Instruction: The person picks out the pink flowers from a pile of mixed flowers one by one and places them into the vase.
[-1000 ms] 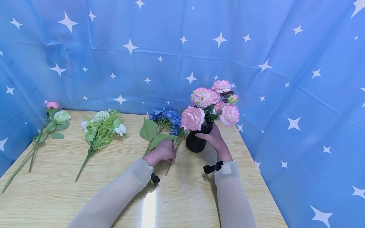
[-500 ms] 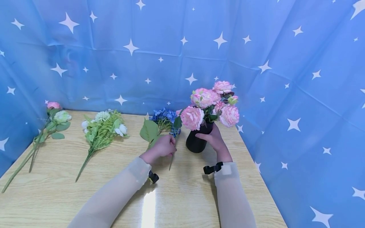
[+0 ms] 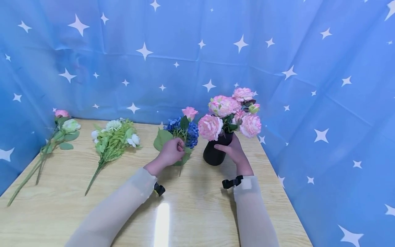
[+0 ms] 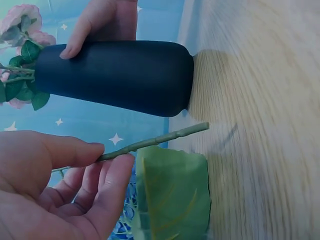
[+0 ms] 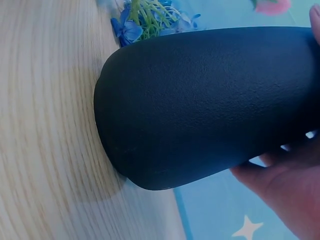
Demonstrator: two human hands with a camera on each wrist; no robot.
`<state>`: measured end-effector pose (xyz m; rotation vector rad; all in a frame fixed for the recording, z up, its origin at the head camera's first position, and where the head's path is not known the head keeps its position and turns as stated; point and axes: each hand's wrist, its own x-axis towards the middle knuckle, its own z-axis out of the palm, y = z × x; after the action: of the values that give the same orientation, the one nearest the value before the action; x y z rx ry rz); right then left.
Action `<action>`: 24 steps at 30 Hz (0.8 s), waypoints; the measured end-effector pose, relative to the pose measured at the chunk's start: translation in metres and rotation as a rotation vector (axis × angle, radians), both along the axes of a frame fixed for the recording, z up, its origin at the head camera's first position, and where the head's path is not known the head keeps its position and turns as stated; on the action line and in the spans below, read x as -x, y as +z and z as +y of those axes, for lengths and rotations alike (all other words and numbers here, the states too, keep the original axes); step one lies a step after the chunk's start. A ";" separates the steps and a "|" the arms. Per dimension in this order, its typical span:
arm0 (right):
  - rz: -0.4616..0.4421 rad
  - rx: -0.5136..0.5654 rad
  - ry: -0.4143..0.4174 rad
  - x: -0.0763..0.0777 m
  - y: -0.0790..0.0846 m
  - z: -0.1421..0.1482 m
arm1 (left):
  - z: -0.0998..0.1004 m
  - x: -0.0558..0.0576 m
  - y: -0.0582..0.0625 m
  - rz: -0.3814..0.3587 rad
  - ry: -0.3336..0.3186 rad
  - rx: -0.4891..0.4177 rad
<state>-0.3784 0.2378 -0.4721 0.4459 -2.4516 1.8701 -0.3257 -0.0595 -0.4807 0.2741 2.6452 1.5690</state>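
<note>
Beside the plain black vase (image 4: 120,77), the left hand (image 3: 171,151) pinches 1 stem (image 4: 165,138).

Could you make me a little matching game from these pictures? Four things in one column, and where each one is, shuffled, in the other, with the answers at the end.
Things
1. black vase
2. thin green stem
3. large pink flowers
4. blue flowers

Places
A. rising from the top of the black vase
B. pinched by the left hand
C. just beyond the left hand, near the far edge of the table
D. gripped by the right hand

Pairs: 1-D, 2-B, 3-A, 4-C
</note>
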 end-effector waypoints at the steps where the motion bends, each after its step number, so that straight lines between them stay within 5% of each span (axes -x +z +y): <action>1: 0.010 0.005 -0.002 0.000 0.000 0.001 | -0.001 -0.002 0.001 0.016 0.000 -0.005; 15: 0.039 -0.014 -0.061 -0.001 0.007 0.007 | -0.009 -0.024 0.024 0.072 0.006 -0.110; 24: 0.142 0.088 0.027 -0.002 0.008 0.018 | -0.024 -0.031 0.044 0.164 0.038 -0.113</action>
<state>-0.3763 0.2558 -0.4645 0.5877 -2.2748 1.8774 -0.2948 -0.0836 -0.4365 0.3754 2.6988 1.7850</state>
